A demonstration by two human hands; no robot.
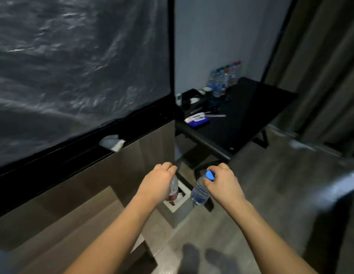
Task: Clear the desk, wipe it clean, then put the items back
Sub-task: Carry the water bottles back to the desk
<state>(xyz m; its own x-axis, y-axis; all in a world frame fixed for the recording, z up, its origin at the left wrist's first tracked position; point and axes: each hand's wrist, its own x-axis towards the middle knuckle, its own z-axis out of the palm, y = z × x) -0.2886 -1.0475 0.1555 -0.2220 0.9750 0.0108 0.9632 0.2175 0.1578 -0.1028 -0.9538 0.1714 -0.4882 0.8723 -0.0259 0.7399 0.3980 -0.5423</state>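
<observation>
Plastic bottles, one gripped in each hand [159,179] [224,181], hang over the bin [177,207]: clearing step; next, probably release them.

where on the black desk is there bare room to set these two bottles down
The near and right part of the black desk looks bare, from the blue and white packet across to the edge by the curtain. The far left corner is crowded: a cluster of plastic bottles, cups and a black tray. Both hands hold bottles.
</observation>
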